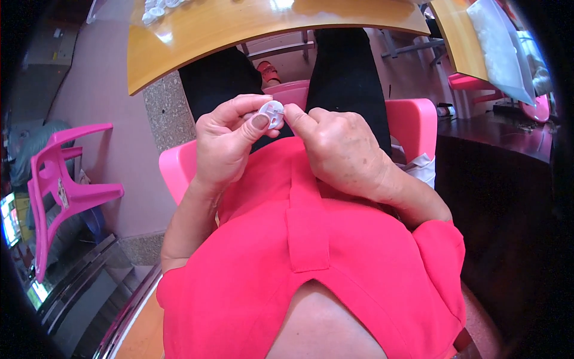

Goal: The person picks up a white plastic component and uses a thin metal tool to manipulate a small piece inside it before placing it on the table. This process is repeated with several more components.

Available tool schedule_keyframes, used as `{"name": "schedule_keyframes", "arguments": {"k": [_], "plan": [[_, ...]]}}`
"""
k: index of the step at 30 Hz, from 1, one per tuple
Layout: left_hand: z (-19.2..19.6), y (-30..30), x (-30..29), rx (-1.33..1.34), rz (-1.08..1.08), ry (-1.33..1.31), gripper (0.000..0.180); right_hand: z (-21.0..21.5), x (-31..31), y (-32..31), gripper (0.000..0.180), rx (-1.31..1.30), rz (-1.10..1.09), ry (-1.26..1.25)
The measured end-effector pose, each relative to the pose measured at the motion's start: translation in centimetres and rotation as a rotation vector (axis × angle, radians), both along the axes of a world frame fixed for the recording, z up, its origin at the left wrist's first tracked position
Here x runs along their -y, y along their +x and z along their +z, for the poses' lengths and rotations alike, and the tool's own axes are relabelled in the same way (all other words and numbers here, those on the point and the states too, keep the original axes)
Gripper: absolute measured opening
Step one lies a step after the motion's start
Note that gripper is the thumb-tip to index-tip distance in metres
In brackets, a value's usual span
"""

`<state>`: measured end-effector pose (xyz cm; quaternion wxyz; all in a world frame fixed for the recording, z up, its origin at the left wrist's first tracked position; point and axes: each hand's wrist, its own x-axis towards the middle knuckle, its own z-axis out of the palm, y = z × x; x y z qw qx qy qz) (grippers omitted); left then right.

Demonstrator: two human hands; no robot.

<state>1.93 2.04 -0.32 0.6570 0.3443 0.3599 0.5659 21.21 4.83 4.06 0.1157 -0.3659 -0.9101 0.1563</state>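
Note:
A small round white plastic part [274, 113] with slots in its face is pinched between the thumb and fingers of my left hand [230, 134], above my lap. My right hand [344, 143] is closed, its fingers curled, with the fingertips right at the part's right edge. What those fingertips grip, if anything, is hidden behind them.
A wooden table [239, 30] stands ahead, with several small white pieces [158, 9] at its far left. On the right lies a clear bag of white items [502, 51]. A pink plastic chair [66, 185] is at left, and a dark tabletop [496, 134] at right.

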Motion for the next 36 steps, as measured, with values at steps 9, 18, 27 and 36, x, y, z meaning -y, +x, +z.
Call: {"name": "schedule_keyframes", "arguments": {"k": [9, 18, 27, 36], "plan": [[-0.4, 0.0, -0.1, -0.177, -0.054, 0.117, 0.019, 1.1, -0.3, 0.3, 0.031, 0.148, 0.084, -0.048], [-1.7, 0.0, -0.8, -0.179, -0.175, 0.122, 0.017, 0.9, -1.3, 1.2, 0.028, 0.171, 0.145, -0.298], [-1.2, -0.8, -1.1, 0.133, -0.161, -0.023, 0.028, 1.6, -1.1, 1.4, 0.025, 0.067, 0.03, -0.229], [-0.9, -0.2, -0.9, 0.129, -0.164, -0.019, 0.028, 1.5, -0.5, 0.8, 0.027, 0.087, 0.022, -0.187]]}}
